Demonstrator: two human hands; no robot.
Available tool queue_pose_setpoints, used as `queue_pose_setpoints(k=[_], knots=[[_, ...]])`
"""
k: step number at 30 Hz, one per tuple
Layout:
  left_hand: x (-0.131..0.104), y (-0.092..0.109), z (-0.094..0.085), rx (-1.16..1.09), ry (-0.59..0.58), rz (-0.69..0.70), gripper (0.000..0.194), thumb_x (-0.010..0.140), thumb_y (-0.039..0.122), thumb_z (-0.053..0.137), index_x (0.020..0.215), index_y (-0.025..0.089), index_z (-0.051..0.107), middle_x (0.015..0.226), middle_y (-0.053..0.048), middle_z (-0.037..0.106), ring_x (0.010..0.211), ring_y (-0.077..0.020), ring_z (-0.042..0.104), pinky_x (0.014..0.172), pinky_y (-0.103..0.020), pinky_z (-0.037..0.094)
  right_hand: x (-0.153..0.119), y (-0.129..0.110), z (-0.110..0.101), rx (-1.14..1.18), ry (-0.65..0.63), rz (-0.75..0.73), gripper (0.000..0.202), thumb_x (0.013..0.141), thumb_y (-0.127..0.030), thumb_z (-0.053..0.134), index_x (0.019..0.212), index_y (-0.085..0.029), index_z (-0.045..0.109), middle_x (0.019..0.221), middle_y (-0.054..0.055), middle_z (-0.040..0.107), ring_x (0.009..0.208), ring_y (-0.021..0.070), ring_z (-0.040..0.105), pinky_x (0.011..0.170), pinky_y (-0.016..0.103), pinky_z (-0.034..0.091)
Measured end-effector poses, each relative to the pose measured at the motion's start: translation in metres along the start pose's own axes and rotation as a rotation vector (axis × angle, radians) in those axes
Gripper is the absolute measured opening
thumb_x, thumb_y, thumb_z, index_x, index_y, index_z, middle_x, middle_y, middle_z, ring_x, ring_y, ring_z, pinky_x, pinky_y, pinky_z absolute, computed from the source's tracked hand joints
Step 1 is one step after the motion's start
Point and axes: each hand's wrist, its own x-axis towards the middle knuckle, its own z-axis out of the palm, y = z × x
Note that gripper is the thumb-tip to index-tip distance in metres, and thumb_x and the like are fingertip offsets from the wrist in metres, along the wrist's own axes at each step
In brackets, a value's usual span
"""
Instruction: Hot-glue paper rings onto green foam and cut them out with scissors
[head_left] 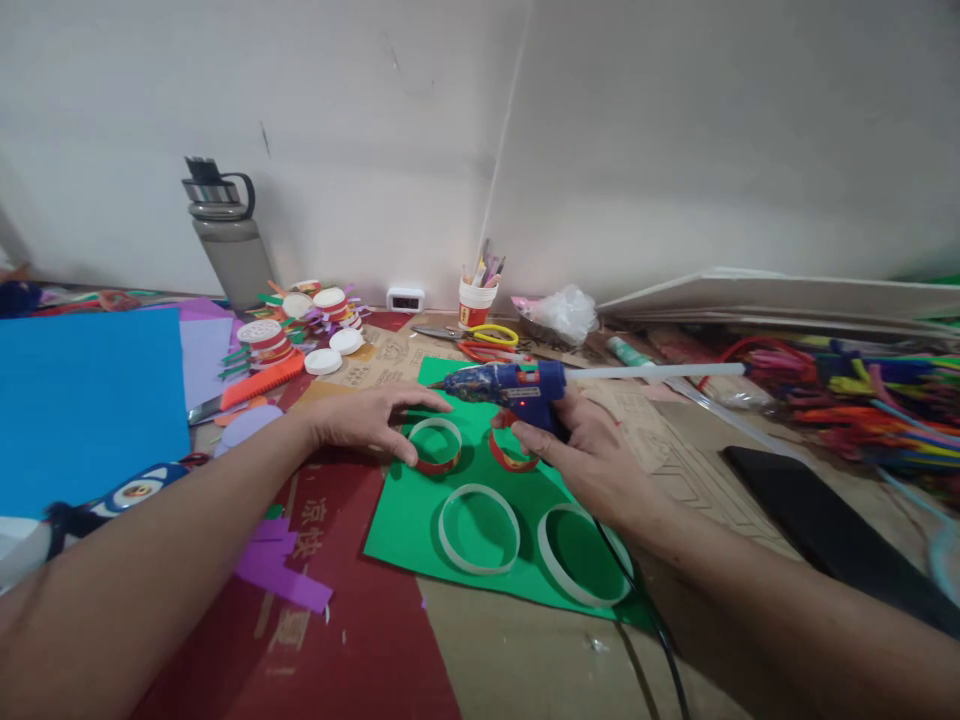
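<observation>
A green sheet (405,510) lies on the cardboard-covered table with several rings on it. My left hand (375,420) is spread at the sheet's left edge, its fingers around a red and white ring (437,466) without visibly gripping it. In my right hand (581,445) is a blue glue gun (502,384), nozzle pointing left, with a long white glue stick (652,371) out of its back. Below the gun stands another red ring (513,463), beside my right fingers. Two white rings (480,571) (574,588) sit nearer the front of the sheet.
Behind are a bottle (232,255), paper-cup pieces (262,340), an orange cutter (262,383), a pen cup (477,302) and yellow-handled scissors (495,335). A blue sheet (90,400) lies left; a black phone (832,530) and pipe cleaners (862,400) lie right. The gun's cord (664,640) runs toward the front.
</observation>
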Motion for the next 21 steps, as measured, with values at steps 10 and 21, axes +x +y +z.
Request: queue_pose_setpoints(k=[10,21], knots=[[0.002,-0.011,0.000,-0.016,0.001,0.004,0.062,0.072,0.046,0.079,0.129,0.028,0.059,0.141,-0.005,0.054,0.132,-0.0258,0.047,0.110,-0.035,0.035,-0.003,-0.005,0.001,-0.424,-0.180,-0.099,0.013,0.092,-0.034,0.052,0.090,-0.022,0.059,0.086,0.007,0.069,0.077,0.0224,0.064,0.067,0.034,0.048],[0.003,-0.010,0.001,-0.017,0.021,0.044,0.059,0.073,0.039,0.080,0.126,0.026,0.060,0.137,-0.006,0.057,0.128,-0.0249,0.051,0.109,-0.036,0.036,-0.004,-0.006,0.004,-0.564,-0.200,-0.166,0.013,0.093,-0.029,0.049,0.093,-0.019,0.058,0.086,0.009,0.067,0.080,0.0228,0.063,0.070,0.032,0.048]])
